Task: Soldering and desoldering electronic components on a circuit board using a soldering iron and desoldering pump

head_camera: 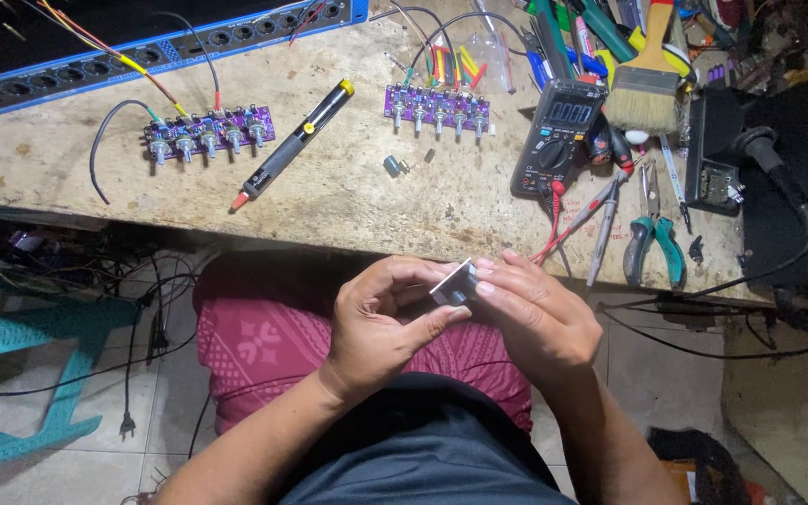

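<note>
Two hands over the lap, below the edge of a worn wooden workbench (348, 201). Largest up top: a long blue-edged panel (142, 51) with a row of round holes, along the far left of the bench. At far right, a black boxy unit (801, 187) with a thick cable. Next in size, a black digital multimeter (554, 138) with red probe leads, and above it a wide flat paintbrush (645, 79). Left of centre, a black desoldering pump (292, 145) with a yellow cap, lying diagonally. Two purple circuit boards with rows of knob shafts: one at left (208, 133), one at centre (437, 105), both wired. Green-handled pliers (655, 245) near the right edge, beside thin probes and screwdrivers. A teal plastic stool (21, 355) on the tiled floor at left.

Smaller: left hand (376, 323) and right hand (535, 318), fingertips meeting, both pinched narrowly on one small flat grey part (454, 283), held between them above the red patterned cloth on the lap, just off the bench edge. Likely light and stiff, thin, possibly with fine legs or edges that could bend; exact kind too small to tell. Best held by its flat faces or outer edges with fingertip pressure only, as now. Easy to drop given its size; smooth faces likely slippery.
</note>
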